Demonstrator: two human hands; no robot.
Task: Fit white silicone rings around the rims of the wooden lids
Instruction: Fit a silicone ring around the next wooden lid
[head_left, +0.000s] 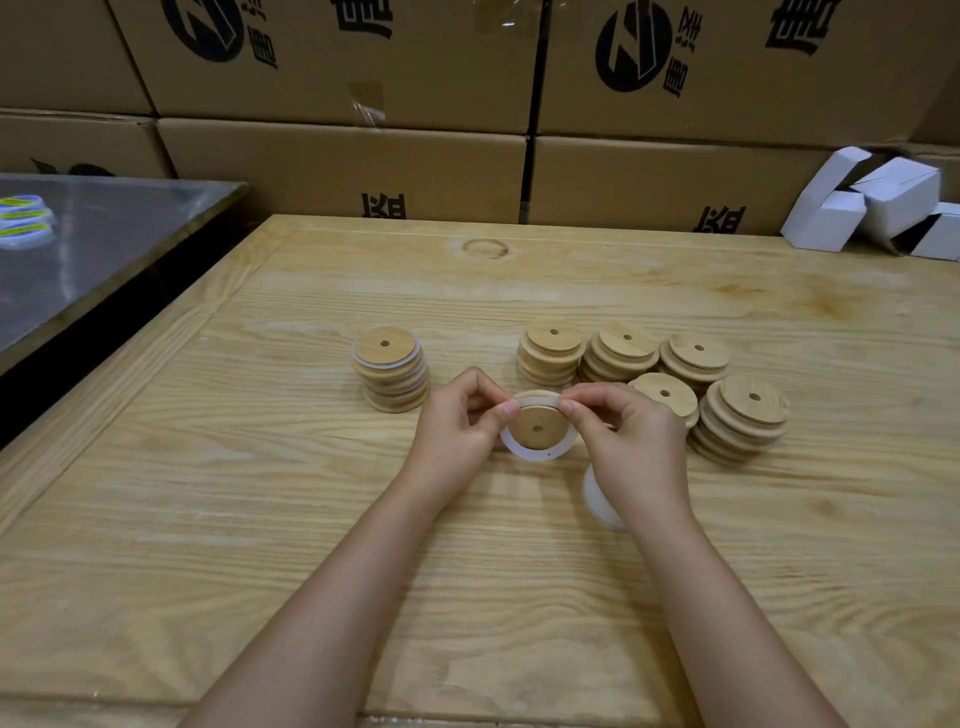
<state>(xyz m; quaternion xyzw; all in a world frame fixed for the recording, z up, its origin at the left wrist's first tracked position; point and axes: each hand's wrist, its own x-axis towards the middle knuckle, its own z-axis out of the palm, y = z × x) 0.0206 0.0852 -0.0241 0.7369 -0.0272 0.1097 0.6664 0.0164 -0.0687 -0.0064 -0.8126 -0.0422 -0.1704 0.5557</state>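
Observation:
A round wooden lid (538, 425) with a small centre hole is held just above the table's middle. A white silicone ring (524, 453) hangs loosely around it, its lower arc showing below the lid. My left hand (460, 423) pinches the ring and lid at the upper left edge. My right hand (626, 434) pinches them at the upper right edge. A stack of lids with white rings on them (390, 370) stands to the left. Several stacks of bare lids (654, 374) stand to the right. A pile of white rings (597, 496) lies partly hidden under my right wrist.
The wooden table (260, 519) runs to a wall of cardboard boxes (343, 166) at the back. White folded cartons (878, 208) lie at the back right. A grey metal table (93, 249) with tape rolls (23, 218) stands to the left.

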